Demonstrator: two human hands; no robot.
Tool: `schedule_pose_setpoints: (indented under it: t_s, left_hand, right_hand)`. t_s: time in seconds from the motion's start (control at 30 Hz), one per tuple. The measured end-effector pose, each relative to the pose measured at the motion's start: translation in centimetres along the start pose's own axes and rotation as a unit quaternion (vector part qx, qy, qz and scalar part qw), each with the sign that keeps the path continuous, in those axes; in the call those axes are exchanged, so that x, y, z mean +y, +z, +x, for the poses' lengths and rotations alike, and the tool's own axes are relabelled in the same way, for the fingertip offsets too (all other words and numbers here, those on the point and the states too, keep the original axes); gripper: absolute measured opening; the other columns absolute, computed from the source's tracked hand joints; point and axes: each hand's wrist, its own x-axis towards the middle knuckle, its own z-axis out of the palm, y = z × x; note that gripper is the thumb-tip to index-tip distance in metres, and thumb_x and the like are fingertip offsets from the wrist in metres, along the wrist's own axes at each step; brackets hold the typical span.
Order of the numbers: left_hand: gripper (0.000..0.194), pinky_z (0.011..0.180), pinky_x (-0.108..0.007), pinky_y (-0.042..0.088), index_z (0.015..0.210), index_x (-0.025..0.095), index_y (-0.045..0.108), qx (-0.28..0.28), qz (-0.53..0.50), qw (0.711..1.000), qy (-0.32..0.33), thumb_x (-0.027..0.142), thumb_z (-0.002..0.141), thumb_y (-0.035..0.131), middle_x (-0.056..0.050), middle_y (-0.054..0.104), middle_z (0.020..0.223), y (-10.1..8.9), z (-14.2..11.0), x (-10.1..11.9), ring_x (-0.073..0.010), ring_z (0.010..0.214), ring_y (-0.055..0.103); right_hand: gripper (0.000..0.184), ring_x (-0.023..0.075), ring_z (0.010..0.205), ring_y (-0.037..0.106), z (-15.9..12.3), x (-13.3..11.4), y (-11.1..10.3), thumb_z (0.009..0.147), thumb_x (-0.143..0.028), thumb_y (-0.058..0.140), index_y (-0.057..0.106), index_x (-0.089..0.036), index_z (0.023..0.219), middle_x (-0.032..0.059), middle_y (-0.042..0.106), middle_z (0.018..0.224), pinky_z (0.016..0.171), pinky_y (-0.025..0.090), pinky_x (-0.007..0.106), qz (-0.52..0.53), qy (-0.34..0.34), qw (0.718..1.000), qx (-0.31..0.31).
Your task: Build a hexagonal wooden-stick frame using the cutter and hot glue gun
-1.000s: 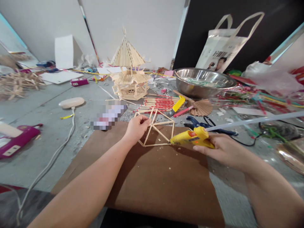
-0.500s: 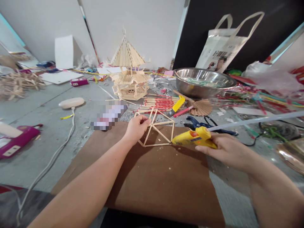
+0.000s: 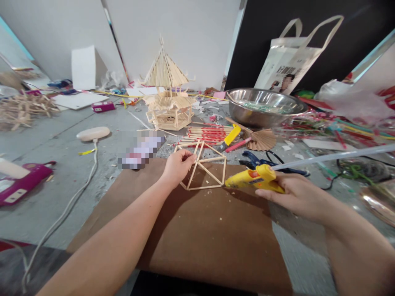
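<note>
Gripping yellow glue gun (image 3: 251, 180), right hand (image 3: 291, 191) seems mostly closed.

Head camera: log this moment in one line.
left hand: on stick frame; right hand: holding glue gun, nozzle at frame corner; brown sheet: partly under frame; stick pagoda: beyond

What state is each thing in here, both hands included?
Left hand: pinching the stick frame.
Right hand: gripping the glue gun.
Glue gun: loaded, its long clear stick poking out behind; heat can't be seen.
Stick frame: joined in triangles, partly hidden.
Brown sheet: spread out.
Model pavilion: upright, roofed.
Steel basin: uncovered, greenish bits inside.
Tote bag: leaning, handles up.
</note>
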Motion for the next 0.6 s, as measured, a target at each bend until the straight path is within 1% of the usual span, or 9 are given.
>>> schedule_pose_setpoints:
  t_s: [0.13,0.23,0.3,0.37,0.47,0.53,0.6]
  left_hand:
    - [0.020,0.042,-0.017,0.029,0.065,0.015,0.054,0.000,0.004,1.000,0.000,0.035,0.069,0.051,0.005,0.044,0.047,0.0,0.0,0.0,-0.0062,0.043,0.039]
    - [0.021,0.043,-0.018,0.030,0.066,0.015,0.054,-0.003,0.002,1.000,0.003,0.036,0.069,0.051,0.005,0.044,0.047,-0.1,0.0,0.0,-0.0066,0.043,0.039]
    - [0.021,0.043,-0.018,0.030,0.066,0.015,0.055,-0.003,0.008,1.000,0.008,0.036,0.069,0.051,0.005,0.044,0.048,-0.1,0.0,0.0,-0.0068,0.043,0.039]
    - [0.022,0.045,-0.018,0.031,0.066,0.015,0.055,0.000,0.015,1.000,0.012,0.037,0.069,0.051,0.004,0.045,0.048,-0.2,0.0,0.1,-0.0071,0.045,0.040]
    - [0.023,0.047,-0.019,0.032,0.066,0.015,0.057,0.003,0.031,0.999,0.017,0.037,0.069,0.049,0.004,0.047,0.048,-0.3,-0.1,0.4,-0.0077,0.046,0.041]
    - [0.024,0.047,-0.019,0.032,0.068,0.016,0.059,-0.001,0.066,0.998,0.022,0.038,0.069,0.049,0.003,0.049,0.048,-0.5,-0.3,0.8,-0.0082,0.045,0.042]
    - [0.024,0.047,-0.020,0.032,0.070,0.017,0.062,-0.017,0.117,0.992,0.033,0.038,0.069,0.050,0.002,0.053,0.050,-0.6,-0.4,1.2,-0.0091,0.046,0.043]
  right_hand:
    - [0.034,0.0161,0.056,0.054,-0.1,-0.1,-0.2,0.075,-0.046,0.041,0.060,-0.018,0.078,0.0022,0.061,0.068,0.054,0.039,0.027,0.006,0.017,1.000,-0.005]
    - [0.035,0.0177,0.058,0.055,-0.2,0.5,-0.3,0.072,-0.049,0.042,0.059,-0.018,0.076,0.0023,0.061,0.065,0.055,0.040,0.028,0.024,0.051,0.998,0.002]
    - [0.035,0.0185,0.061,0.055,-0.2,1.1,-0.5,0.070,-0.050,0.045,0.058,-0.018,0.078,0.0034,0.062,0.069,0.057,0.041,0.028,0.058,0.085,0.994,0.043]
    - [0.037,0.0178,0.059,0.054,0.0,1.9,-0.8,0.067,-0.049,0.048,0.056,-0.016,0.082,0.0045,0.061,0.068,0.055,0.041,0.028,0.101,0.128,0.981,0.108]
    - [0.034,0.0138,0.046,0.048,0.5,3.2,-1.2,0.070,-0.046,0.047,0.052,-0.015,0.082,0.0017,0.054,0.054,0.047,0.038,0.026,0.141,0.182,0.953,0.196]
    - [0.031,0.0130,0.046,0.048,1.0,4.5,-1.1,0.070,-0.044,0.047,0.051,-0.016,0.081,0.0020,0.054,0.056,0.048,0.037,0.026,0.141,0.217,0.933,0.249]
    - [0.035,0.0143,0.049,0.050,1.4,6.1,-0.8,0.070,-0.047,0.045,0.052,-0.015,0.081,0.0048,0.056,0.060,0.049,0.037,0.026,0.122,0.275,0.909,0.288]
